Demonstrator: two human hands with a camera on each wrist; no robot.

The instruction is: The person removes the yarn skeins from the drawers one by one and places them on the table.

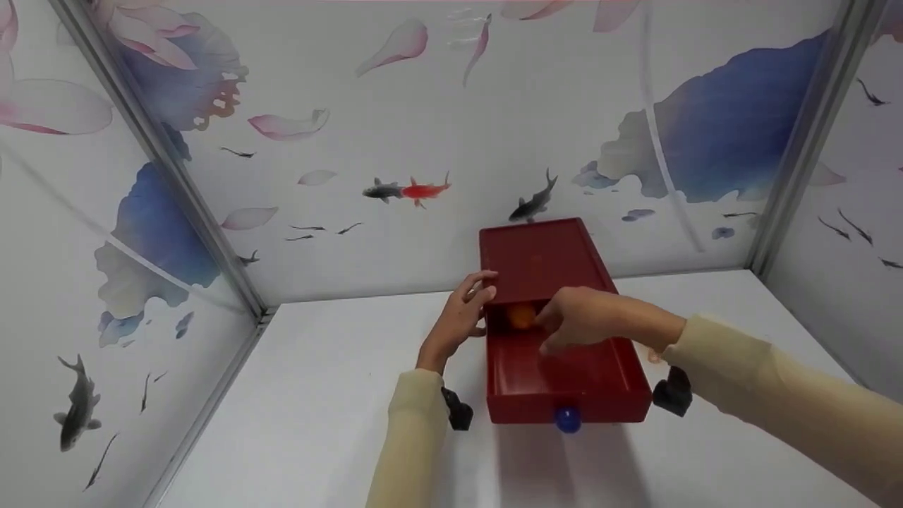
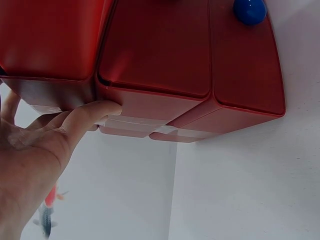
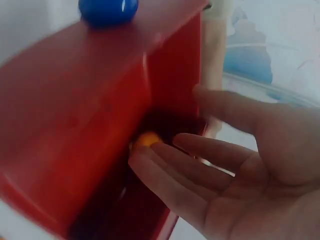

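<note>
Nearest, at 6 o'clock on the white worktop (image 1: 303, 423), the blue knob (image 1: 568, 419) sits on the front of the pulled-out red drawer (image 1: 564, 384). Above it, the right hand (image 1: 582, 317) reaches into the drawer, fingers loosely straight and apart, fingertips just beside the orange ball (image 1: 522, 315) at the drawer's far end; whether they touch it cannot be told. At 9 o'clock of the ball, the left hand (image 1: 458, 317) rests straight fingers against the red box (image 1: 540, 257). Farthest, fish-printed walls (image 1: 423, 190).
</note>
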